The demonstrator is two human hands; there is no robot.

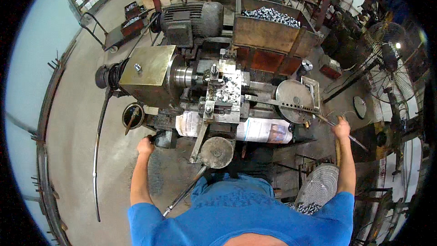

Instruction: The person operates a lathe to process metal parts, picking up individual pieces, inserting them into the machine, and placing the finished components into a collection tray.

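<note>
A small lathe-like machine stands before me, with its metal tool slide [223,92] covered in shiny chips. My right hand [341,128] is closed around the long metal lever [325,119], which runs across a round steel plate [291,98]. My left hand [145,146] is at the machine's near left corner, fingers curled against a dark block [162,139]; what they hold is hidden. In line with the slide is the steel spindle [183,77]. A small metal part [137,67] rests on the yellowish headstock cover [150,66].
A bin [266,33] of small metal parts stands behind the machine, beside a motor [193,18]. A dark pot [133,115] with a stick sits at left. A second lever with a round disc [217,152] juts toward me. At right are a fan [389,64] and a perforated basket [318,184].
</note>
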